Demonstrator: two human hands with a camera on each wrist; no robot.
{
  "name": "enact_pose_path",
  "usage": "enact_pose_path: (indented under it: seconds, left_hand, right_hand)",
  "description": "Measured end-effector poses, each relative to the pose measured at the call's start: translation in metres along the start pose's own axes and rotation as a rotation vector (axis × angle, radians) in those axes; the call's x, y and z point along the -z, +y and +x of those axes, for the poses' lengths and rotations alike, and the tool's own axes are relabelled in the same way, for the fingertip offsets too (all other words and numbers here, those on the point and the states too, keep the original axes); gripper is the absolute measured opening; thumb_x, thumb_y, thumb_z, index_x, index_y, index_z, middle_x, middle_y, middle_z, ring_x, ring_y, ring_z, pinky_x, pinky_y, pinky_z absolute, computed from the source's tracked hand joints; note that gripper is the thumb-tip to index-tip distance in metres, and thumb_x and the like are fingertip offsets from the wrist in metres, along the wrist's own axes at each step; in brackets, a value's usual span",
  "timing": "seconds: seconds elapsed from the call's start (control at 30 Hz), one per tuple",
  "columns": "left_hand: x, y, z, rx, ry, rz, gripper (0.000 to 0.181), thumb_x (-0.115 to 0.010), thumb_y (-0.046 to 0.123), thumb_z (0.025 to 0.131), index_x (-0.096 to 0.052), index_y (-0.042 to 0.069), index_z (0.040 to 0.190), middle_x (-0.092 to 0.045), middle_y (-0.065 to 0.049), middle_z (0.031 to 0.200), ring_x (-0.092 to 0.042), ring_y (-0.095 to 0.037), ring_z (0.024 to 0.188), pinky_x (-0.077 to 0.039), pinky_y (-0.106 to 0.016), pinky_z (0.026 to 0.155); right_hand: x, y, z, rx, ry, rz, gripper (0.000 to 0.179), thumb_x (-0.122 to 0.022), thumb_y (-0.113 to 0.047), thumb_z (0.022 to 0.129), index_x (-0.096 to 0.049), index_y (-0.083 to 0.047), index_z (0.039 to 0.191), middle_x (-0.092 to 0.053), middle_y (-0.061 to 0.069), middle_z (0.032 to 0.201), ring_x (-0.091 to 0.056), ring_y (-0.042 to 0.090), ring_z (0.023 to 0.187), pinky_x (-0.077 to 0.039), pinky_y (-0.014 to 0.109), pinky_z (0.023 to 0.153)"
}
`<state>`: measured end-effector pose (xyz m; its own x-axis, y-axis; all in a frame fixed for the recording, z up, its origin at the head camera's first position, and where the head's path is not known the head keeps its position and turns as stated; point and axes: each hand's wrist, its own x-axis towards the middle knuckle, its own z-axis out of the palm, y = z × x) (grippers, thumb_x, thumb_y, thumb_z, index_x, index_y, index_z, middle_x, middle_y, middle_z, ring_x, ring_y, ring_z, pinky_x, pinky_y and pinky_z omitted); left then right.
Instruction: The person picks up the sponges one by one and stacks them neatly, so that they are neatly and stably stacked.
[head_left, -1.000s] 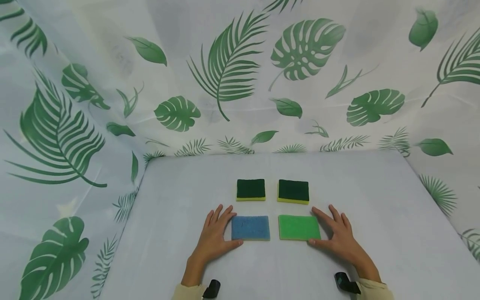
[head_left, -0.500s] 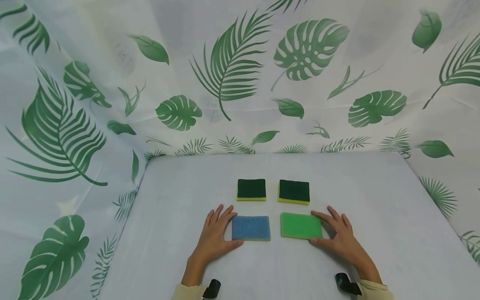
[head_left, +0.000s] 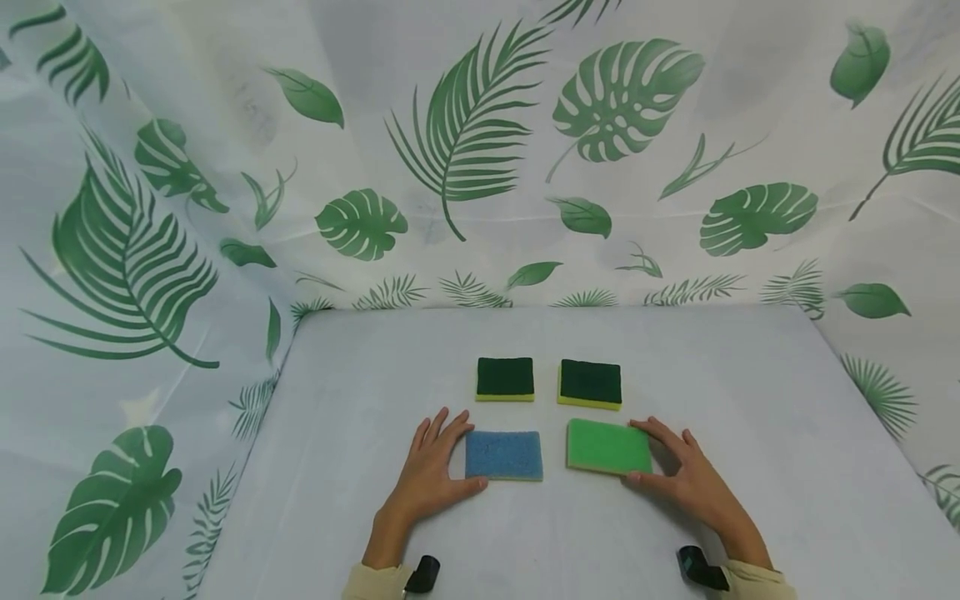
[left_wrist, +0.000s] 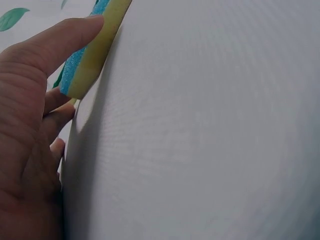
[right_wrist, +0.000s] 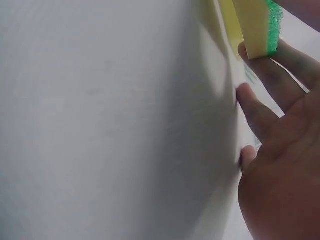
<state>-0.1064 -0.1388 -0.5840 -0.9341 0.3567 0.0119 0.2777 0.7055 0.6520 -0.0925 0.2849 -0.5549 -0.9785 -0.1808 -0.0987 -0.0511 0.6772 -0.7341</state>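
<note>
My left hand grips the short left end of a blue sponge, thumb at the near edge and forefinger at the far corner. A pale yellow layer shows below its blue top in the left wrist view. On the right, a light green sponge sits slightly tilted between the thumb and fingers of my right hand. Seen from the right wrist, the green sponge has a cream underside raised off the white surface, fingertips at its lower edge.
Two dark green sponges with yellow bases, one on the left and one on the right, lie behind the held pair. The white table meets leaf-printed cloth at the back and sides. Black devices sit at both wrists.
My right hand has shifted the green sponge right and away from me, lifting and tilting it a little. The left hand and blue sponge stay in place.
</note>
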Motion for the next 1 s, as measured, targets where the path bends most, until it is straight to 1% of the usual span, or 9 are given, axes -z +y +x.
enact_pose_path:
  seconds: [0.07, 0.17, 0.27, 0.3, 0.43, 0.6, 0.83, 1.0]
  left_hand:
    - [0.0, -0.001, 0.0, -0.006, 0.006, -0.001, 0.09, -0.074, 0.067, 0.085, -0.054, 0.016, 0.155, -0.037, 0.0, 0.172, -0.016, -0.028, 0.163, -0.005, -0.053, 0.13]
    - [0.0, -0.001, 0.0, -0.009, 0.01, -0.003, 0.089, -0.075, 0.067, 0.085, -0.055, 0.015, 0.154, -0.038, -0.001, 0.171, -0.017, -0.028, 0.163, -0.005, -0.053, 0.13]
    - [-0.001, -0.001, 0.0, -0.001, -0.001, 0.003, 0.088, -0.074, 0.068, 0.085, -0.055, 0.017, 0.155, -0.037, 0.001, 0.172, -0.015, -0.025, 0.163, -0.004, -0.051, 0.13]
    - [-0.001, -0.001, 0.001, 0.001, -0.004, 0.001, 0.088, -0.074, 0.067, 0.086, -0.055, 0.017, 0.155, -0.037, 0.002, 0.172, -0.015, -0.025, 0.163, -0.003, -0.05, 0.13]
    - [-0.001, 0.0, 0.001, 0.003, -0.008, -0.013, 0.089, -0.074, 0.066, 0.086, -0.053, 0.017, 0.158, -0.037, 0.001, 0.172, -0.015, -0.025, 0.163, -0.003, -0.05, 0.13]
    - [0.0, 0.002, 0.0, -0.001, -0.001, -0.051, 0.09, -0.075, 0.064, 0.086, -0.051, 0.017, 0.159, -0.04, 0.0, 0.17, -0.016, -0.028, 0.163, -0.005, -0.053, 0.13]
    - [0.001, 0.002, -0.001, 0.002, 0.006, -0.056, 0.086, -0.076, 0.063, 0.086, -0.053, 0.02, 0.157, -0.045, 0.0, 0.167, -0.016, -0.029, 0.163, -0.005, -0.054, 0.13]
    - [0.001, 0.001, -0.001, 0.03, 0.014, -0.063, 0.087, -0.076, 0.064, 0.085, -0.053, 0.024, 0.159, -0.041, -0.009, 0.169, -0.017, -0.034, 0.162, -0.009, -0.059, 0.128]
  right_hand:
    - [0.001, -0.003, 0.0, -0.024, -0.004, 0.011, 0.085, -0.088, -0.041, 0.089, -0.05, -0.012, 0.159, -0.037, 0.032, 0.165, -0.023, 0.06, 0.153, -0.006, 0.071, 0.124]
    - [0.002, -0.008, -0.001, -0.053, -0.009, 0.012, 0.086, -0.087, -0.044, 0.09, -0.048, -0.015, 0.161, -0.038, 0.029, 0.165, -0.023, 0.061, 0.152, -0.018, 0.08, 0.117]
    - [0.001, -0.015, -0.001, -0.061, -0.004, 0.008, 0.085, -0.086, -0.046, 0.091, -0.047, -0.017, 0.161, -0.039, 0.026, 0.166, -0.026, 0.06, 0.151, -0.028, 0.083, 0.11]
    - [0.001, -0.017, 0.0, -0.059, -0.002, 0.015, 0.085, -0.085, -0.046, 0.091, -0.047, -0.018, 0.161, -0.04, 0.025, 0.166, -0.028, 0.059, 0.151, -0.029, 0.082, 0.109]
    - [-0.002, -0.025, 0.003, -0.039, 0.009, 0.057, 0.083, -0.086, -0.044, 0.091, -0.048, -0.018, 0.16, -0.042, 0.025, 0.164, -0.032, 0.059, 0.15, -0.031, 0.082, 0.109]
    - [-0.009, -0.033, 0.008, -0.016, 0.009, 0.105, 0.083, -0.087, -0.042, 0.091, -0.048, -0.017, 0.16, -0.043, 0.026, 0.163, -0.035, 0.057, 0.149, -0.032, 0.08, 0.11]
    - [-0.022, -0.043, 0.016, 0.037, 0.008, 0.152, 0.082, -0.088, -0.039, 0.09, -0.05, -0.017, 0.159, -0.046, 0.022, 0.162, -0.041, 0.052, 0.148, -0.034, 0.076, 0.112]
    - [-0.037, -0.053, 0.023, 0.078, -0.007, 0.183, 0.08, -0.089, -0.038, 0.09, -0.052, -0.015, 0.157, -0.049, 0.02, 0.161, -0.044, 0.048, 0.147, -0.035, 0.073, 0.114]
